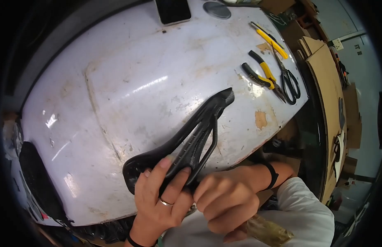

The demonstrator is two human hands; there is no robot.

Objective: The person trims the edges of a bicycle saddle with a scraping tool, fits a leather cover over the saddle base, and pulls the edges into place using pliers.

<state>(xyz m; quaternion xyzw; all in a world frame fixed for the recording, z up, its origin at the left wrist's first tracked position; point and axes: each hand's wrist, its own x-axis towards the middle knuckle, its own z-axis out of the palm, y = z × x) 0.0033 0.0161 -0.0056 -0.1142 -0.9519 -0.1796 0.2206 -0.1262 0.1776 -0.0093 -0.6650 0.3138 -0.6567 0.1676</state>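
Observation:
A black bicycle saddle (pixel 158 154) lies upside down near the front edge of the white table, its rails upward and its narrow nose pointing to the far right. My left hand (pixel 164 191), with a ring on one finger, is closed around the wide rear part, fingers over the shell and rail. Right beside it, my right hand (pixel 228 197) makes a fist near the end of the rail. Out of that fist, toward my body, sticks a yellowish, see-through handle-like piece (pixel 269 231). What lies at the fist's other end is hidden.
Yellow-black pliers (pixel 263 76), black-handled scissors (pixel 290 84) and a yellow cutter knife (pixel 271 41) lie at the table's right. A phone (pixel 173 11) and a grey round disc (pixel 217 10) are at the back. Cardboard (pixel 322 94) stands beyond the right edge; a black padded object (pixel 43 181) lies left.

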